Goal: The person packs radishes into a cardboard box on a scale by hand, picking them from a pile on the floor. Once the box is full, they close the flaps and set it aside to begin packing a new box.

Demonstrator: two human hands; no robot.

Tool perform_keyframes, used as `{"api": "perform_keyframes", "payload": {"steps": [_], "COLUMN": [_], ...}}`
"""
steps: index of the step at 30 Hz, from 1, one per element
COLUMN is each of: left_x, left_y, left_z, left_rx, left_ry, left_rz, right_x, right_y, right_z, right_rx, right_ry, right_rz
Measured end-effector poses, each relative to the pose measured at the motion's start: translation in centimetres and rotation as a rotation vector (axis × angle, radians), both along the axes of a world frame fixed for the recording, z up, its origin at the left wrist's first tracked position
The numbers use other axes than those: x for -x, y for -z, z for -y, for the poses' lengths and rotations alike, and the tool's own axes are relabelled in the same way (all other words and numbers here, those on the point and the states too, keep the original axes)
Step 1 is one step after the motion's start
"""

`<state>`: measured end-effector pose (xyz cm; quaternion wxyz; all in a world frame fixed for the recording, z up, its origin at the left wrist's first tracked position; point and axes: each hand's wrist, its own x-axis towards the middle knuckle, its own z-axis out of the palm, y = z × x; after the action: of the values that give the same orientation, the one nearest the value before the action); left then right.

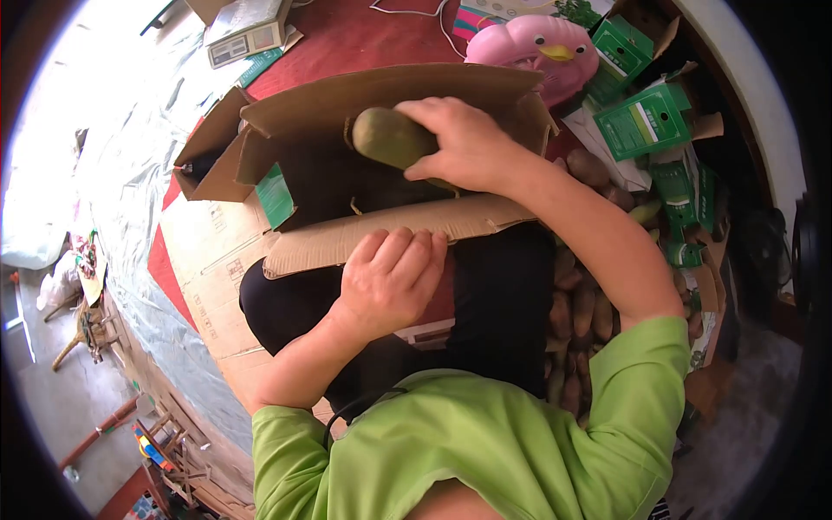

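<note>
A cardboard box stands open in front of my knees, its long flaps raised. My right hand is wrapped around a large oval green fruit, held over the opening. The kind of fruit is not clear from its smooth, dull green skin. The fingers of my left hand curl over the edge of the near flap, gripping it. Dark shadow hides most of the box's inside, where short bits of twine show at the walls. A green cardboard piece stands up at the box's left end.
Reddish-brown, long produce is piled to the right of my legs. Green cartons and a pink animal-shaped thing stand at the back right. A white scale-like device is at the back left, and flattened cardboard lies to the left.
</note>
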<state>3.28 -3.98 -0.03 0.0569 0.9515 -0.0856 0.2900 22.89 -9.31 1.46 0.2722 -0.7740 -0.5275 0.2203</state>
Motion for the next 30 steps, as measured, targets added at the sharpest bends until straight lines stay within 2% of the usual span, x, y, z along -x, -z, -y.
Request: {"api": "perform_keyframes", "payload": {"steps": [6,12,14,17,21,24,25,26,28,29,30], "left_x": [-0.2,-0.5,-0.7,-1.0,-1.5,-1.9,-1.9,-1.9,-2.0,-2.0,-2.1], "left_y": [-0.8,-0.9,-0.6,-0.3,-0.2,0.2,0.2,0.3,0.3,0.4,0.5], "left_z": [-0.2,0.4,0.5,0.5,0.1,-0.2,-0.4,-0.6,-0.9,-0.9,-0.9], "left_rx": [0.005,0.010,-0.012,-0.006,0.035,0.058,0.059,0.050,0.039,0.054,0.069], "left_ry": [-0.007,-0.082,-0.115,-0.146,-0.162,-0.143,-0.126,-0.135,-0.127,-0.144,-0.161], "left_rz": [-0.049,-0.023,-0.007,-0.018,-0.032,0.013,0.005,0.017,0.022,0.033,0.044], "right_x": [1.7,2.6,2.6,1.8,0.5,0.1,0.3,0.5,1.6,1.5,2.7], "right_y": [3.1,6.2,6.2,0.9,-2.9,-1.9,-1.8,-0.7,2.0,5.3,6.3], "right_z": [-4.7,-7.8,-8.2,-5.4,-0.2,5.5,8.1,10.4,15.1,16.9,19.4], "right_rx": [0.294,0.326,0.181,0.107,-0.303,-0.937,-1.038,-1.000,-0.915,-0.896,-0.738], "right_ry": [-0.166,-0.206,-0.126,-0.063,0.103,0.342,0.439,0.528,0.738,0.800,0.895], "right_rz": [0.168,0.267,0.327,0.257,0.113,0.067,0.136,-0.060,-0.229,-0.230,-0.250]}}
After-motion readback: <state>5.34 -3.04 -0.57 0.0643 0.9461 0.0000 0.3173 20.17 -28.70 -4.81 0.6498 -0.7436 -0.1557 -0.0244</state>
